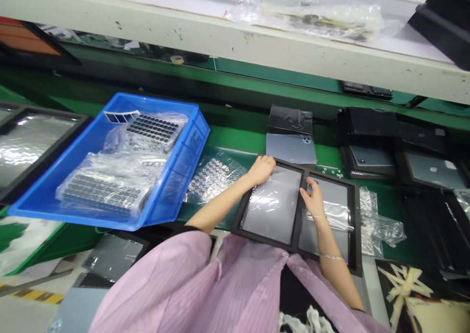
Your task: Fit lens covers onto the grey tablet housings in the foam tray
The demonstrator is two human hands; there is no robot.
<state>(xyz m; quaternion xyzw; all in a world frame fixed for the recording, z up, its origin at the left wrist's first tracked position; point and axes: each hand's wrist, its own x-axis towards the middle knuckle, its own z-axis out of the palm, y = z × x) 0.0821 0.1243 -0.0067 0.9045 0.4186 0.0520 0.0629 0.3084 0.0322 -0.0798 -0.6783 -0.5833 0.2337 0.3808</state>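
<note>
A black foam tray (303,208) lies before me at the table's front edge, with two compartments. Film covers a grey tablet back panel (275,203) in the left compartment. In the right one lies another grey panel (336,196), with a camera cutout at its upper left corner. My left hand (262,170) is closed at the upper left corner of the left panel; its fingertips are hidden. Over the upper left of the right panel is my right hand (314,198), thumb and forefinger apart beside the cutout, with nothing visible between them.
Left stands a blue bin (200,127) with bagged black parts (106,188). A bag of small rings (213,176) lies beside it. Behind the tray are a grey panel (286,148) and loose gold rings (332,172). Stacked black trays (370,122) stand right; a shelf edge (220,34) crosses above.
</note>
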